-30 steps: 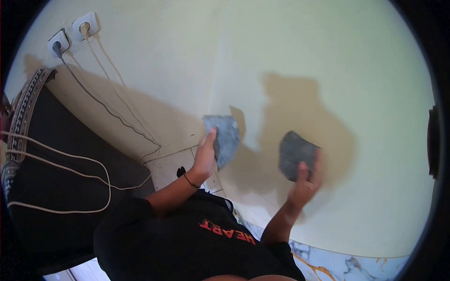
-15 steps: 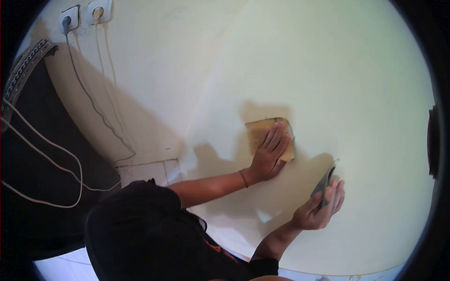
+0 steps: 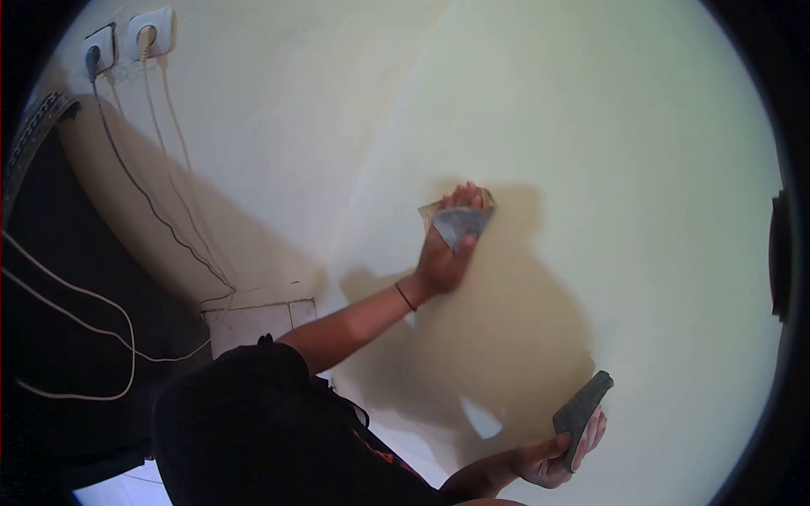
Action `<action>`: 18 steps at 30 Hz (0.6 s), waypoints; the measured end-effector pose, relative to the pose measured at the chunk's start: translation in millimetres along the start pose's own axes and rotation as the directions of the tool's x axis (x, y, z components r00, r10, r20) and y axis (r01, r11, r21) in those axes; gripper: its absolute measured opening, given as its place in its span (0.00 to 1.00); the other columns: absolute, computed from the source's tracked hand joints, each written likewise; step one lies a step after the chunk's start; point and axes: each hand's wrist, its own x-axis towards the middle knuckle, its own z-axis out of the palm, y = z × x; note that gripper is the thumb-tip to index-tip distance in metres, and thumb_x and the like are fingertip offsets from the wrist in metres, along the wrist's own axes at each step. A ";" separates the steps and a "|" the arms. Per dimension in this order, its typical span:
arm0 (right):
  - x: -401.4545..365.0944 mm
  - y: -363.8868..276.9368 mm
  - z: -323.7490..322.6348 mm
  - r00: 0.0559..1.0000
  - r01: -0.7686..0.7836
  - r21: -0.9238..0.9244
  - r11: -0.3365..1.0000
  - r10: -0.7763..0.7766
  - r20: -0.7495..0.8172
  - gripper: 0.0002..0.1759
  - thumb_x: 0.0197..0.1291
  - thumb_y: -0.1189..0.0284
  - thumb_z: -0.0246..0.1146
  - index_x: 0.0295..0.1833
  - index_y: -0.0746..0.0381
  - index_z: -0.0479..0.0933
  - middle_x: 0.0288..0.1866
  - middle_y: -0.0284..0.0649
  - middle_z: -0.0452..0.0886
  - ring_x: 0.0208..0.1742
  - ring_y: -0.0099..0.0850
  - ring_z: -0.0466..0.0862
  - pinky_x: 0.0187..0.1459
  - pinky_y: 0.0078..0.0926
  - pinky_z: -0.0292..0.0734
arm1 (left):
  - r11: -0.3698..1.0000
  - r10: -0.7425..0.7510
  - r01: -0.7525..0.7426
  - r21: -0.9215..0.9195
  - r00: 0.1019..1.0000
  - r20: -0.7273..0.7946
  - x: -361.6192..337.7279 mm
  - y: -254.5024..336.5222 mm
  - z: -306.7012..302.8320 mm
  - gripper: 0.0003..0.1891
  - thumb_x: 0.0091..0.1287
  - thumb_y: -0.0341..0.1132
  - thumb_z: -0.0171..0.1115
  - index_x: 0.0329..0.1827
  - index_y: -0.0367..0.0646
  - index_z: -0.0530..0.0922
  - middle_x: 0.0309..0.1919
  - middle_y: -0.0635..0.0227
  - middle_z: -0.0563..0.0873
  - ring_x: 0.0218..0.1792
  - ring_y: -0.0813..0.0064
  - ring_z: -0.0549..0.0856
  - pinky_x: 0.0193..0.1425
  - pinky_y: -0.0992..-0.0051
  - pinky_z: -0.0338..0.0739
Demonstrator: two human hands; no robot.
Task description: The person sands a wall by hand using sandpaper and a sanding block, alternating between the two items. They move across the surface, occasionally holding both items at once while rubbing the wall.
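Sheet of grey sandpaper (image 3: 458, 224) is folded over the fingers (image 3: 463, 196) of the left hand (image 3: 443, 266), which lie close together on its tan side, before the wall (image 3: 658, 202) near its corner edge (image 3: 371, 160), while the right hand (image 3: 544, 464), lower and farther from this edge, clamps another grey sheet (image 3: 580, 411) between thumb and fingers.

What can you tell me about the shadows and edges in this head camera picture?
Head view: curved black borders darken the corners, perhaps from a wide lens; head view: a broad brownish shadow spreads over the smooth pale cream wall between the bare left hand and bare right hand, with a small bright patch in its lower part.
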 end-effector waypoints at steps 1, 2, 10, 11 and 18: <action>-4.8 -5.6 -12.8 1.000 -0.010 -0.027 1.000 0.010 0.000 0.13 0.69 0.71 0.49 0.54 0.67 0.69 0.49 0.56 0.79 0.54 0.52 0.77 0.57 0.53 0.68 | 1.000 0.000 0.001 -0.021 1.000 0.020 -1.9 -2.4 -0.3 0.25 0.72 0.39 0.39 0.67 0.30 0.60 0.70 0.51 0.59 0.72 0.56 0.55 0.74 0.61 0.41; -0.6 -12.1 -10.3 0.999 -0.019 -0.043 0.999 0.021 0.049 0.13 0.69 0.71 0.49 0.53 0.66 0.69 0.49 0.56 0.79 0.54 0.52 0.77 0.57 0.52 0.68 | 0.999 -0.032 0.032 -0.020 0.999 -0.002 5.5 -15.6 -9.3 0.26 0.73 0.40 0.38 0.68 0.31 0.59 0.70 0.52 0.59 0.72 0.56 0.55 0.74 0.62 0.42; -3.1 -4.4 -13.3 0.995 0.046 -0.091 0.995 -0.038 0.088 0.12 0.69 0.71 0.49 0.52 0.66 0.70 0.46 0.55 0.80 0.52 0.52 0.77 0.55 0.51 0.70 | 0.964 -0.226 0.246 0.098 0.957 -0.180 74.4 -114.6 -58.5 0.23 0.72 0.38 0.45 0.65 0.33 0.63 0.64 0.49 0.68 0.64 0.55 0.70 0.67 0.65 0.62; -5.0 -6.7 -15.8 0.994 0.050 -0.087 0.995 -0.041 0.097 0.12 0.69 0.72 0.49 0.51 0.67 0.70 0.46 0.55 0.80 0.52 0.52 0.77 0.54 0.51 0.71 | 0.950 -0.065 0.122 0.288 0.978 -0.198 77.9 -121.8 -61.7 0.22 0.70 0.36 0.47 0.64 0.33 0.65 0.62 0.49 0.70 0.62 0.53 0.71 0.66 0.63 0.64; 23.5 -5.2 1.1 0.994 0.052 0.016 0.999 -0.054 0.096 0.11 0.68 0.73 0.49 0.50 0.68 0.71 0.44 0.56 0.81 0.50 0.53 0.79 0.53 0.51 0.72 | 0.880 0.003 0.124 0.458 0.963 -0.268 101.5 -112.5 -68.3 0.20 0.64 0.27 0.53 0.61 0.37 0.71 0.58 0.54 0.75 0.61 0.54 0.72 0.64 0.64 0.67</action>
